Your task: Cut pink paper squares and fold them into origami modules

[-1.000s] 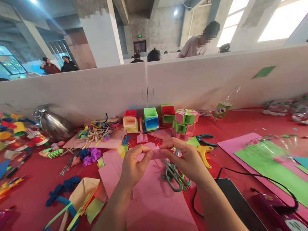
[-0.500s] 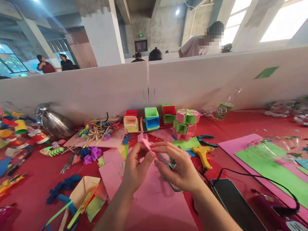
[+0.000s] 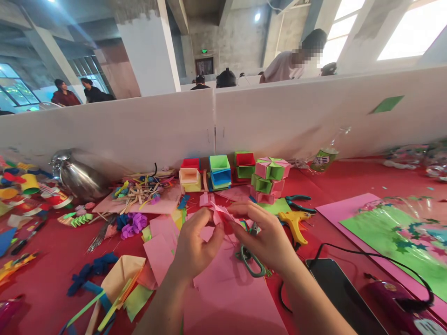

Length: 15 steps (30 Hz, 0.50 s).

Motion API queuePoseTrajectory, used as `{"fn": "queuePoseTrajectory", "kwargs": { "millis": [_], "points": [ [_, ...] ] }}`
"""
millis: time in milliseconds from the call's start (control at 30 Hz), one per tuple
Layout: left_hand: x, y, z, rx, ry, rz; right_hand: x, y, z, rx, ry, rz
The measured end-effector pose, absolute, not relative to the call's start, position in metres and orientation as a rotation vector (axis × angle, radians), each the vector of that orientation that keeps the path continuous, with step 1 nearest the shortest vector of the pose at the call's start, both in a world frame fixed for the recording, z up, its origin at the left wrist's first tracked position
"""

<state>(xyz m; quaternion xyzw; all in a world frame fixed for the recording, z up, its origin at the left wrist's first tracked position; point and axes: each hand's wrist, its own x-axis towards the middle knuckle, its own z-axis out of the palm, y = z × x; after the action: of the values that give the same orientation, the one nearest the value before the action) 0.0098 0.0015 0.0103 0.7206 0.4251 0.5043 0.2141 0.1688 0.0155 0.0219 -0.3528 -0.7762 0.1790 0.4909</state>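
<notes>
Between my two hands is a small folded piece of pink paper [image 3: 221, 215]. My left hand [image 3: 198, 239] pinches its left side between thumb and fingers. On the right side, the fingers of my right hand [image 3: 263, 232] close on the same paper. Scissors with green handles [image 3: 252, 261] lie under my right hand, on the pink sheets [image 3: 230, 302]; their blades are partly hidden. Behind my hands stand folded paper boxes in red, green and blue [image 3: 220, 173], and beside them a stack of pink and green paper boxes [image 3: 270, 179].
A yellow glue gun [image 3: 294, 225], pliers [image 3: 298, 201] and a phone [image 3: 344, 293] with a black cable lie to the right. A glass bottle [image 3: 324, 158] leans by the white partition [image 3: 146, 132]. Craft sticks [image 3: 143, 188] and a metal jug [image 3: 80, 174] are at the left.
The pink paper has turned and opened out a little between my fingers. My right hand has shifted slightly right, and more of the scissors' green handles shows.
</notes>
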Motion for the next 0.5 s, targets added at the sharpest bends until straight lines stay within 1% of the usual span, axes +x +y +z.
{"fn": "queuePoseTrajectory", "kwargs": {
  "millis": [67,167,267,367,500],
  "points": [
    [0.015,0.003,0.007,2.140,1.362,1.518,0.162,0.016,0.015,-0.965,-1.855,0.107],
    [0.023,0.006,-0.002,2.133,1.489,1.692,0.153,0.015,0.005,-1.019,-1.819,-0.134],
    [0.029,0.008,-0.010,1.856,1.386,1.771,0.146,0.013,0.001,-0.993,-1.830,-0.245],
    [0.030,0.010,-0.014,1.634,1.247,1.740,0.143,0.011,0.000,-0.963,-1.865,-0.324],
    [0.028,0.011,-0.014,1.644,1.287,1.614,0.141,0.011,-0.002,-0.979,-1.899,-0.329]
  ]
}}
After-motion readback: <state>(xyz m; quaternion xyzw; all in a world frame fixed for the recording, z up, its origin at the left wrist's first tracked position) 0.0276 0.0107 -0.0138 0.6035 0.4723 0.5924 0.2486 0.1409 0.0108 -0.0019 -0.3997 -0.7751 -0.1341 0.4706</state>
